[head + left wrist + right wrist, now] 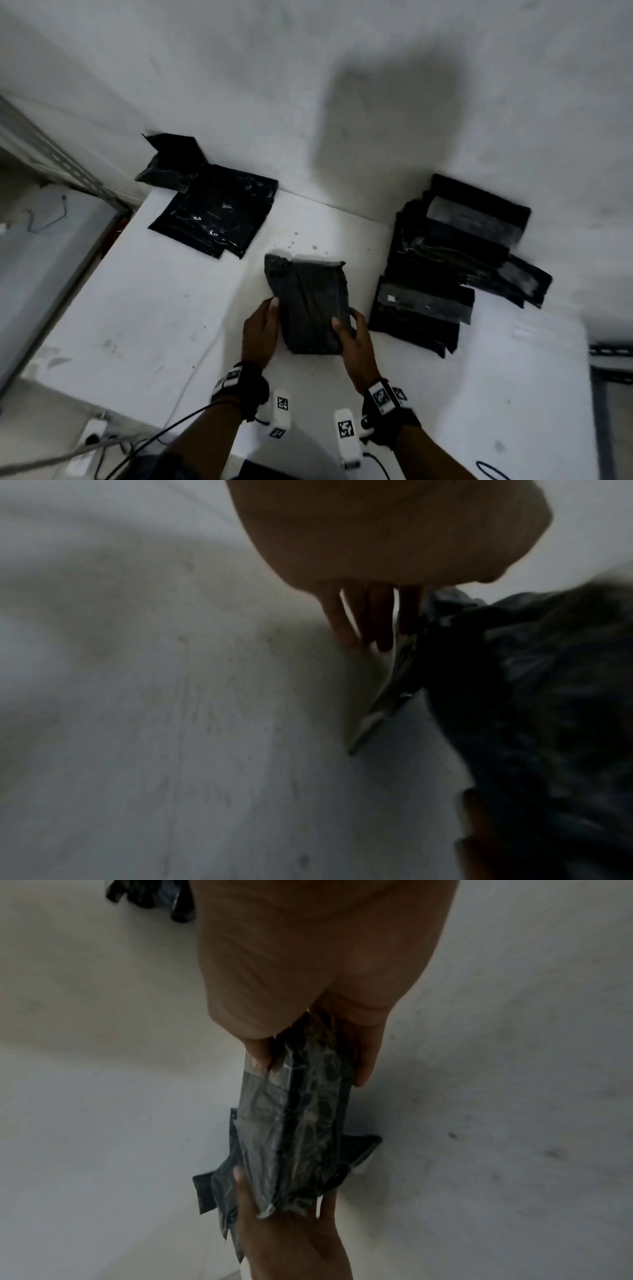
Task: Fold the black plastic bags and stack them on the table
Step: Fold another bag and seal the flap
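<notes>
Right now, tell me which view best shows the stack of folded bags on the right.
The head view: the stack of folded bags lies whole at the table's right side by the wall. Neither wrist view shows that stack; both show only the bag held in the left hand and right hand.

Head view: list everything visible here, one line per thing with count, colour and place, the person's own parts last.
Folded black plastic bag: one, black, table centre, held by both hands.
Flat black plastic bags: small pile, count unclear, glossy black, far left of table by the wall.
Stack of folded black bags: several, black with grey strips, right side of table.
White table: one, scuffed white.
Wrist-worn cameras: two, white with black markers, near edge.
Left hand: grips the bag's left edge.
Right hand: grips its right edge.
</notes>
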